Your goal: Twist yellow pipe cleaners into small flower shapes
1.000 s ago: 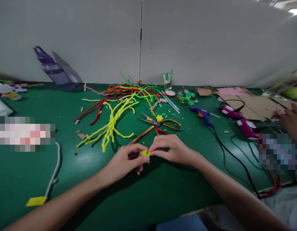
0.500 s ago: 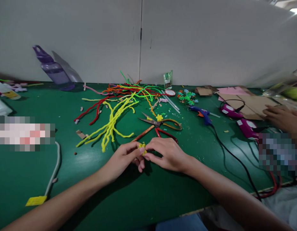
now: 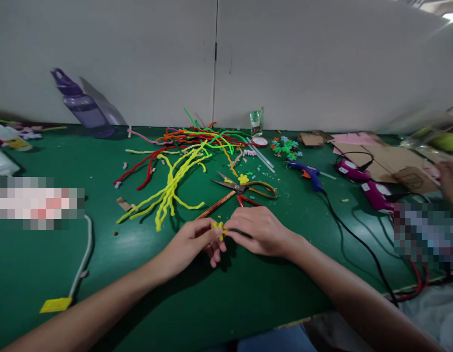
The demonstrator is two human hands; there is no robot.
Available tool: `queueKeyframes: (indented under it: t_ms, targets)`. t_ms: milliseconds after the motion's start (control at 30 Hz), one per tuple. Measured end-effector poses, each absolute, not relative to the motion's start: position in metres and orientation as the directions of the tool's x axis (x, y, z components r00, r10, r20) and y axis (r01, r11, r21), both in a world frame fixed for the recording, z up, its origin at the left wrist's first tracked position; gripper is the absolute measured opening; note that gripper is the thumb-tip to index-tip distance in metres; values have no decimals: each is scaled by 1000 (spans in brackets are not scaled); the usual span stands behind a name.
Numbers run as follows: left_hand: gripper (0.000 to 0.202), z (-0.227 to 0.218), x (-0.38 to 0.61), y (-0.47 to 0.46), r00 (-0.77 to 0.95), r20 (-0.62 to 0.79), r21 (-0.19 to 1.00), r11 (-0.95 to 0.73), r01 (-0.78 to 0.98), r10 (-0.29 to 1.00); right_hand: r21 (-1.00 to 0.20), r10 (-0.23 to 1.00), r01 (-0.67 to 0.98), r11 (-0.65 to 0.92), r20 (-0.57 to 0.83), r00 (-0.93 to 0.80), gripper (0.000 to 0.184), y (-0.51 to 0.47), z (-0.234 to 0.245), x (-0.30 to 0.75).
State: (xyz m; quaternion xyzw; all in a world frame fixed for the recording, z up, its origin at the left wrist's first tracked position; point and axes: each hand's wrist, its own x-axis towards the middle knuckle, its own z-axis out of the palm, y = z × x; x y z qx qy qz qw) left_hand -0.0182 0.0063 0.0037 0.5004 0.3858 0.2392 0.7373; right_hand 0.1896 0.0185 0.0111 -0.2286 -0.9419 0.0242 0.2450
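Between my two hands is a small yellow pipe-cleaner flower (image 3: 220,225). My left hand (image 3: 200,238) pinches it between thumb and forefinger, the other fingers curled below. From the other side, my right hand (image 3: 258,231) grips its edge with thumb and fingertips. Just beyond lie scissors (image 3: 261,188) with open blades, and a second yellow flower (image 3: 243,179) rests against them. A brown stick (image 3: 217,204) and a red-handled tool (image 3: 248,199), partly hidden by my right hand, are close by. To the left spreads a bunch of yellow pipe cleaners (image 3: 171,188).
Coloured pipe cleaners (image 3: 197,137) heap near the wall, beside small flowers (image 3: 286,147). A blue glue gun (image 3: 310,175) trails a black cable across the right side. A purple bottle (image 3: 83,107) leans on the wall. At far right is another person's hand (image 3: 450,178) by cardboard (image 3: 388,164).
The yellow flower has turned slightly in my fingers, and both hands have shifted a little. The other person's hand has drawn back to the right, uncovering more cardboard.
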Motion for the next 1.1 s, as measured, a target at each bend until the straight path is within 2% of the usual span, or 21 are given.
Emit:
queueKeyframes:
  t_ms: [233,500,667,900,1100]
  targets:
    - [31,9,-18,8,664,-352,913,398,89,660,-65,364,377,924,453,-814,20,20,10,193]
    - [28,7,-16,7,562,-262,960,271,69,785,-178,432,400,899,518,-738,19,21,10,193]
    - [25,4,-17,7,524,-270,948,318,-2,808,-243,496,437,866,532,-687,20,20,7,192]
    - [25,4,-18,8,551,-290,937,350,-2,782,-141,455,444,885,464,-760,17,16,6,187]
    - [29,4,-20,10,600,-363,899,438,24,713,-20,376,418,908,474,-796,24,15,7,187]
